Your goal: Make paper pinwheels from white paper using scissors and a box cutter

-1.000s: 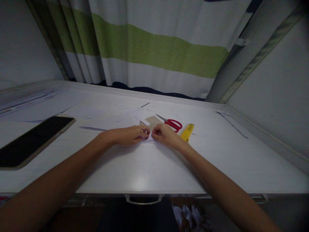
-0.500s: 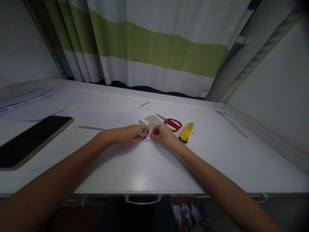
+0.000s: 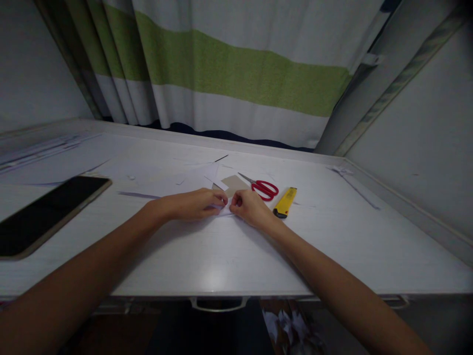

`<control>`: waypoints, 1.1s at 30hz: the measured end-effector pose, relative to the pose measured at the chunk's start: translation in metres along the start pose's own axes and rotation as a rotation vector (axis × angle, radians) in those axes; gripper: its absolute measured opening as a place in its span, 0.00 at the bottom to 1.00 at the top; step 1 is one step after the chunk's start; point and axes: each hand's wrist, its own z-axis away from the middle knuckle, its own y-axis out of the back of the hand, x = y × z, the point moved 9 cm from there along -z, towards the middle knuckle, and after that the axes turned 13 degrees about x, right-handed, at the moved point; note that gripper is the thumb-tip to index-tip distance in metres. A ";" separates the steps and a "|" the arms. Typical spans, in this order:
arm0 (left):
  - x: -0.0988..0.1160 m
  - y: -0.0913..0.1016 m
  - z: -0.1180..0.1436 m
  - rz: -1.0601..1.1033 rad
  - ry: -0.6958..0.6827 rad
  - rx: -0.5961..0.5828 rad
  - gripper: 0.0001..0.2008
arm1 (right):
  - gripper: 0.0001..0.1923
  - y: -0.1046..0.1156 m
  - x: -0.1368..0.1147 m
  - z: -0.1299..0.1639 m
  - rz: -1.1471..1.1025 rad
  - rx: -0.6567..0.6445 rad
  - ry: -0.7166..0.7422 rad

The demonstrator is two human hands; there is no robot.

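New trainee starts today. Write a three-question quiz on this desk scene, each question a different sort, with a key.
1. True or false: the red scissors lie between the brown card and the yellow utility knife.
2. Which thing lies at the desk's left edge? A) phone B) mug C) stapler
3. Fill in: the left hand and right hand both pinch a small piece of white ____.

Key: 1 true; 2 A, the phone; 3 paper.

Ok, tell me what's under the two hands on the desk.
A small white paper shows between the left hand and right hand, pinched by both. Its middle and edges under the fingers are covered, so its shape cannot be told.
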 end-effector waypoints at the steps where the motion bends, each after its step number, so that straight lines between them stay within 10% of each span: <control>1: 0.000 0.000 0.000 -0.004 0.007 -0.001 0.12 | 0.03 0.000 0.000 0.000 -0.004 0.001 0.004; 33: 0.003 -0.007 -0.002 -0.090 -0.008 -0.015 0.16 | 0.07 0.000 -0.010 0.000 -0.090 -0.149 0.191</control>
